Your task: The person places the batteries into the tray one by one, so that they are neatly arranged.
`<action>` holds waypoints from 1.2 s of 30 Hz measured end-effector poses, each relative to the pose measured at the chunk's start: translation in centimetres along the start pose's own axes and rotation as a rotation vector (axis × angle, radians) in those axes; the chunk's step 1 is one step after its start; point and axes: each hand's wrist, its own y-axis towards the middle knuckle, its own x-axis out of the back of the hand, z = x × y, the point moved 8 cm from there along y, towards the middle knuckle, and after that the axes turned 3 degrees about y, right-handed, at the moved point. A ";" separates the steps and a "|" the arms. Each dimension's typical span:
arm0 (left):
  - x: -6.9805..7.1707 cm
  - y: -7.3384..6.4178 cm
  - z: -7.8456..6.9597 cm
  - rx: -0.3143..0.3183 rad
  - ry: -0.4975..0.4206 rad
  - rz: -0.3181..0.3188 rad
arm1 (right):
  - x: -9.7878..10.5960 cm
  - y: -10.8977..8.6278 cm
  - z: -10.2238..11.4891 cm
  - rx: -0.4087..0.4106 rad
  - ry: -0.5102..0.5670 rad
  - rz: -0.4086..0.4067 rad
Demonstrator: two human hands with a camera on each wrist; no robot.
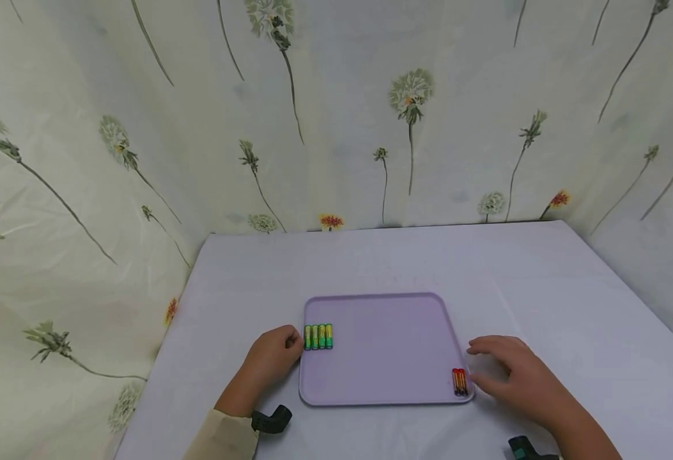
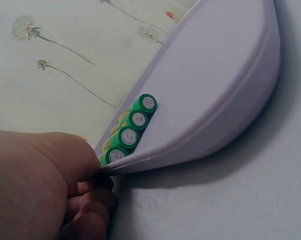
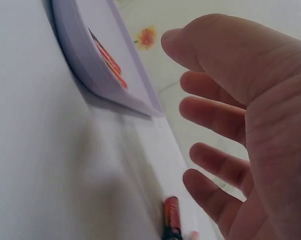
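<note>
A row of several green-and-yellow batteries (image 1: 318, 337) lies side by side in the left end of a lilac tray (image 1: 382, 351). My left hand (image 1: 278, 350) pinches the tray's left rim beside them, thumb on top and fingers curled below, as the left wrist view shows. At the tray's lower right corner lie red-and-black batteries (image 1: 459, 382) in a small group. My right hand (image 1: 511, 377) is just right of that corner, fingers spread and apart from the thumb, holding nothing. Another red-and-black battery (image 3: 172, 217) lies on the table below its fingers, hidden by the hand in the head view.
A white cloth covers the table (image 1: 371, 262). Behind and at the sides hang pale curtains (image 1: 342, 115) with a dandelion print. A black wrist device (image 1: 271, 420) sits on my left wrist, and another (image 1: 528, 448) is near my right wrist.
</note>
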 end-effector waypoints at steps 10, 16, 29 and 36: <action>-0.2 0.0 0.2 0.004 -0.007 0.004 | 3.2 -0.4 -3.9 -0.129 -0.070 -0.086; -0.1 0.0 0.2 0.005 -0.007 -0.002 | 4.1 -1.0 -7.0 -0.212 -0.100 -0.074; -0.3 0.2 0.4 0.005 -0.012 0.003 | 3.5 -2.1 -11.1 -0.368 -0.021 0.082; -0.4 0.4 0.7 -0.008 -0.001 -0.012 | 2.6 -2.2 -12.0 -0.447 0.004 0.170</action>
